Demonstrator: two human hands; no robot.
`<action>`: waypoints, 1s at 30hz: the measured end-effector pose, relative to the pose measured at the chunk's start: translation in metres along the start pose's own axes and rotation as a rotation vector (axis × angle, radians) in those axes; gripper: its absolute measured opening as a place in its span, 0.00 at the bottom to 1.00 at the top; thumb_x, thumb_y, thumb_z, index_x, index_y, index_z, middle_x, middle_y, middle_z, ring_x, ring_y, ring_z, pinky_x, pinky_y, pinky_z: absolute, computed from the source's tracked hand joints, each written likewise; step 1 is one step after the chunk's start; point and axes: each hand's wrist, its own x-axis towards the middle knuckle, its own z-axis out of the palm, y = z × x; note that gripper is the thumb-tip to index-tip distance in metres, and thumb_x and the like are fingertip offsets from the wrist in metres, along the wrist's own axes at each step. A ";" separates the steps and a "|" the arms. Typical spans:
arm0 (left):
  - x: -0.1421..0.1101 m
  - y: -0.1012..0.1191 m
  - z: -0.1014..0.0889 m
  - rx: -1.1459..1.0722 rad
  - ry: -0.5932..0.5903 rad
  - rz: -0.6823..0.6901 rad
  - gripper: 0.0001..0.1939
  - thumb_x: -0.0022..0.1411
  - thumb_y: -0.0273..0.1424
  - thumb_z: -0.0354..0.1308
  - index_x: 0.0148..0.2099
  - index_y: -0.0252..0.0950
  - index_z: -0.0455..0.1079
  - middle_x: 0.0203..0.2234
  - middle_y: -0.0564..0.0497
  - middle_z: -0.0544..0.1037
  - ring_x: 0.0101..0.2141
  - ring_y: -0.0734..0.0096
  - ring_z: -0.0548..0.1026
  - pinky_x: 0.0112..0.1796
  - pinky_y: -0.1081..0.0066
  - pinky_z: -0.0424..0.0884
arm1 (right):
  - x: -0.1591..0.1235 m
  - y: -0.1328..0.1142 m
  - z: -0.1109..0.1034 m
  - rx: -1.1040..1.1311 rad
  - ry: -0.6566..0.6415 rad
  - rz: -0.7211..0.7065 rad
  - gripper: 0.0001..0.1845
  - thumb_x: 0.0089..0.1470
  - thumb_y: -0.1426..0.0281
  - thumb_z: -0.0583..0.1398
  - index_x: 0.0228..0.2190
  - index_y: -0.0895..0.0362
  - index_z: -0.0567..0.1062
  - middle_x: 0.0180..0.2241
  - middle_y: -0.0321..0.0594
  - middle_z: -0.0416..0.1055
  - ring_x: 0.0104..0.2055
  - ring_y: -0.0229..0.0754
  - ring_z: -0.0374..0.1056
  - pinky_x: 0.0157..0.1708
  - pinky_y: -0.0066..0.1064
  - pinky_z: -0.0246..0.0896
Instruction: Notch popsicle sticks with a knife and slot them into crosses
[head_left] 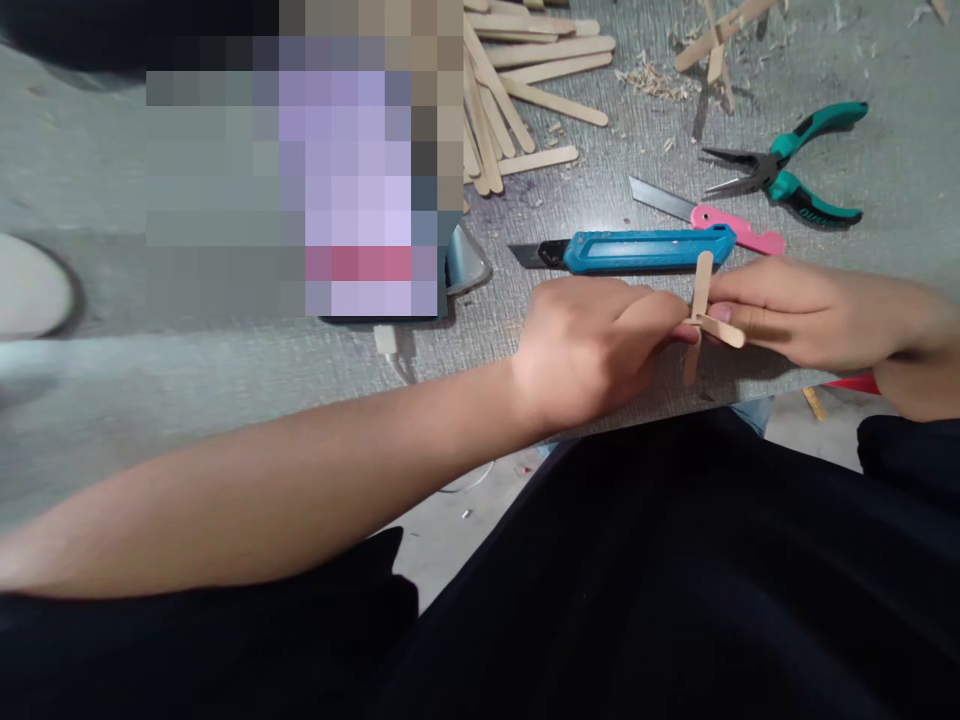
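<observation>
Crossed wooden sticks point(703, 285) are held right of centre in the frame, pinched between the closed fingers of the left hand point(592, 340) and right hand point(810, 310), by the near edge of a grey textured table point(187, 370). Above them are laid one blue cutter point(645, 250), one pink knife point(750, 232) and one pair of pliers point(769, 170); a second stick assembly point(697, 52) is seen at upper right, near wood shavings point(660, 80). Loose sticks point(559, 50), too overlapped to be counted, are heaped at upper centre, and pale floor point(450, 540) is shown at lower centre.
</observation>
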 end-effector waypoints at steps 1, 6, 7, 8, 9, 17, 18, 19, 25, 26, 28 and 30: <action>-0.001 0.000 0.000 -0.008 -0.008 -0.011 0.21 0.85 0.36 0.56 0.34 0.39 0.75 0.23 0.52 0.80 0.22 0.71 0.74 0.27 0.64 0.59 | 0.000 -0.001 0.000 0.005 -0.009 0.009 0.20 0.82 0.55 0.57 0.46 0.56 0.82 0.44 0.40 0.82 0.43 0.40 0.74 0.43 0.32 0.70; -0.001 -0.002 0.000 -0.070 0.020 -0.004 0.18 0.82 0.33 0.59 0.34 0.40 0.73 0.22 0.53 0.77 0.22 0.71 0.72 0.25 0.63 0.58 | 0.001 -0.002 0.003 0.001 -0.003 -0.044 0.23 0.83 0.55 0.56 0.45 0.58 0.83 0.45 0.40 0.82 0.43 0.38 0.74 0.44 0.30 0.69; 0.000 -0.001 0.000 -0.075 0.025 0.003 0.17 0.81 0.32 0.59 0.34 0.41 0.72 0.21 0.54 0.76 0.21 0.71 0.71 0.25 0.63 0.57 | 0.002 -0.001 0.005 0.002 -0.004 -0.058 0.23 0.82 0.55 0.57 0.45 0.58 0.83 0.45 0.41 0.82 0.43 0.38 0.73 0.43 0.30 0.68; 0.001 0.000 -0.001 -0.085 0.038 0.020 0.17 0.80 0.30 0.59 0.33 0.41 0.70 0.20 0.55 0.74 0.20 0.72 0.70 0.24 0.64 0.57 | 0.002 -0.001 0.006 0.006 -0.004 -0.065 0.22 0.82 0.55 0.58 0.44 0.58 0.82 0.44 0.40 0.82 0.42 0.39 0.73 0.42 0.30 0.67; 0.002 0.001 -0.002 -0.100 0.050 0.046 0.16 0.78 0.29 0.60 0.33 0.41 0.69 0.20 0.56 0.73 0.20 0.73 0.69 0.23 0.65 0.58 | 0.003 -0.001 0.008 0.013 -0.005 -0.063 0.21 0.82 0.55 0.58 0.43 0.57 0.81 0.41 0.39 0.81 0.40 0.39 0.71 0.40 0.30 0.66; 0.003 0.013 -0.008 -0.116 0.078 0.084 0.13 0.67 0.20 0.58 0.31 0.40 0.68 0.18 0.58 0.71 0.16 0.77 0.65 0.20 0.70 0.55 | 0.003 0.006 0.026 0.131 -0.016 -0.091 0.19 0.81 0.53 0.60 0.42 0.53 0.76 0.31 0.32 0.71 0.30 0.36 0.61 0.29 0.30 0.58; 0.002 0.014 -0.008 -0.115 0.078 0.085 0.13 0.66 0.19 0.58 0.31 0.40 0.68 0.19 0.58 0.71 0.16 0.78 0.65 0.20 0.70 0.55 | 0.003 0.007 0.028 0.128 -0.012 -0.095 0.19 0.81 0.53 0.60 0.42 0.53 0.76 0.31 0.31 0.70 0.29 0.36 0.60 0.29 0.30 0.57; 0.001 0.015 -0.008 -0.114 0.079 0.088 0.13 0.65 0.19 0.58 0.31 0.39 0.67 0.19 0.57 0.71 0.16 0.78 0.65 0.20 0.70 0.55 | 0.003 0.008 0.029 0.121 -0.009 -0.097 0.18 0.81 0.53 0.59 0.42 0.53 0.75 0.30 0.31 0.69 0.28 0.35 0.59 0.28 0.30 0.56; -0.003 0.014 -0.006 -0.150 0.055 0.102 0.11 0.65 0.19 0.59 0.32 0.40 0.68 0.20 0.57 0.72 0.17 0.77 0.67 0.20 0.71 0.56 | 0.004 0.004 0.034 0.088 -0.002 -0.119 0.18 0.81 0.57 0.58 0.39 0.54 0.73 0.29 0.31 0.69 0.29 0.35 0.59 0.29 0.31 0.55; -0.004 0.014 -0.005 -0.161 0.055 0.102 0.11 0.65 0.19 0.60 0.33 0.40 0.68 0.20 0.57 0.73 0.17 0.77 0.68 0.21 0.71 0.56 | 0.005 0.004 0.034 0.087 -0.006 -0.116 0.18 0.81 0.57 0.59 0.38 0.54 0.73 0.30 0.31 0.69 0.30 0.35 0.59 0.29 0.31 0.55; -0.004 0.012 -0.004 -0.179 0.065 0.098 0.11 0.67 0.20 0.61 0.35 0.40 0.67 0.22 0.57 0.75 0.18 0.77 0.70 0.21 0.71 0.56 | 0.006 0.004 0.033 0.088 -0.005 -0.103 0.19 0.81 0.57 0.60 0.37 0.54 0.72 0.29 0.30 0.68 0.30 0.34 0.59 0.30 0.30 0.54; -0.004 0.010 -0.004 -0.187 0.082 0.081 0.10 0.70 0.22 0.61 0.36 0.40 0.68 0.22 0.57 0.77 0.19 0.75 0.72 0.22 0.70 0.59 | 0.007 0.007 0.031 0.112 0.021 -0.113 0.22 0.82 0.54 0.60 0.36 0.55 0.72 0.28 0.29 0.65 0.29 0.33 0.57 0.29 0.29 0.52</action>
